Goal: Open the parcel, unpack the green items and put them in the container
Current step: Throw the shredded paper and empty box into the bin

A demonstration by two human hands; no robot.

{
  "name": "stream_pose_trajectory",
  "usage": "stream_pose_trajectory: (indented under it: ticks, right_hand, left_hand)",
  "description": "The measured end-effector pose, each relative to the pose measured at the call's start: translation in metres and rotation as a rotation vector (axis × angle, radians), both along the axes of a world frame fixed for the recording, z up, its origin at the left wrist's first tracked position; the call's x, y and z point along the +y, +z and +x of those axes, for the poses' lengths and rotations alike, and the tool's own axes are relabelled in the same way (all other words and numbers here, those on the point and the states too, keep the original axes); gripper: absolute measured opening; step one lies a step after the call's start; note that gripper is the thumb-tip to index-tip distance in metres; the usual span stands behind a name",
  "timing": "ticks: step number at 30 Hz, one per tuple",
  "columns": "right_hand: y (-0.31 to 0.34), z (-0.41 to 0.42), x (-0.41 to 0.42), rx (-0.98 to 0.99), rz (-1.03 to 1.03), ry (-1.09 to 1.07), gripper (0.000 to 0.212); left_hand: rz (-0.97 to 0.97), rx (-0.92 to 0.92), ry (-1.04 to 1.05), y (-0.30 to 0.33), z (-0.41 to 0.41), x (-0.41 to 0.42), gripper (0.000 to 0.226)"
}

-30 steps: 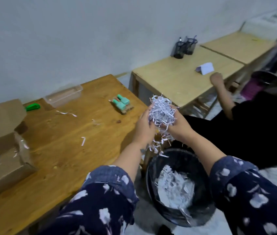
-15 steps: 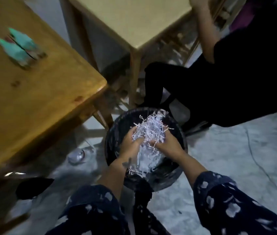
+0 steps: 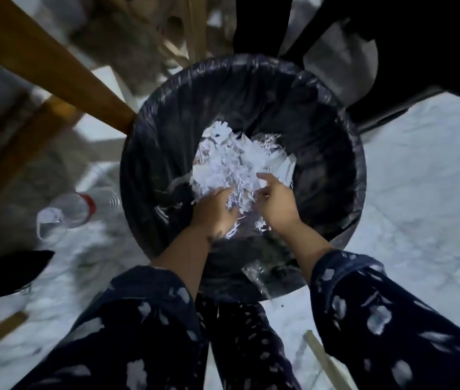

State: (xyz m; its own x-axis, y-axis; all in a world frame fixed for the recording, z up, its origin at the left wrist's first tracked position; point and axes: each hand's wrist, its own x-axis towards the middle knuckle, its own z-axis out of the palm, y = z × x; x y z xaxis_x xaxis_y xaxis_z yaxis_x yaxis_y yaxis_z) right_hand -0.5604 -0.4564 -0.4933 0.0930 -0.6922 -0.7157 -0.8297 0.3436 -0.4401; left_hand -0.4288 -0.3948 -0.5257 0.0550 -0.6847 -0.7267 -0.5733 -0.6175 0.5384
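Note:
Both my hands reach down inside a black-lined waste bin (image 3: pixel 150 153) on the floor. My left hand (image 3: pixel 213 211) and my right hand (image 3: pixel 278 202) hover over a heap of white shredded paper (image 3: pixel 234 161) lying in the bin. Fingers of both hands are loosely spread, with a few paper strips (image 3: pixel 237 202) still clinging between them. The parcel, the green items and the container are out of view.
A wooden table leg (image 3: pixel 54 68) slants down to the bin's left rim. A clear plastic bottle with a red cap (image 3: pixel 74 209) lies on the marble floor at left, near a dark shoe (image 3: pixel 6 273). Another person in black sits behind the bin (image 3: pixel 392 38).
My hands have gone from table height down into the bin and released the bundle of shredded paper. The camera has tilted down, so the table top has left the view.

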Motion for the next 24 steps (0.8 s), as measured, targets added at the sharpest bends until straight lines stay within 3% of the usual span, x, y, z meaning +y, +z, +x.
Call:
stream_pose_trajectory:
  ticks: [3, 6, 11, 15, 24]
  right_hand:
    - [0.0, 0.001, -0.004, 0.042, -0.052, -0.05, 0.019]
    - [0.014, 0.007, -0.011, 0.111, -0.044, 0.004, 0.012]
    - [0.057, 0.01, -0.017, 0.192, 0.097, 0.168, 0.038]
    - [0.13, 0.019, -0.023, 0.154, 0.146, 0.288, 0.042]
    - [0.348, 0.072, -0.036, 0.067, -0.194, 0.539, 0.039]
  left_hand:
    - [-0.011, -0.006, -0.058, 0.005, -0.004, 0.004, 0.047]
    - [0.012, -0.033, -0.095, 0.019, -0.002, 0.003, 0.048]
    - [0.04, -0.042, -0.049, 0.07, 0.009, -0.005, 0.044]
    - [0.05, 0.009, 0.019, 0.15, 0.024, -0.018, 0.041]
    - [-0.128, -0.024, 0.138, 0.35, 0.063, -0.01, 0.039]
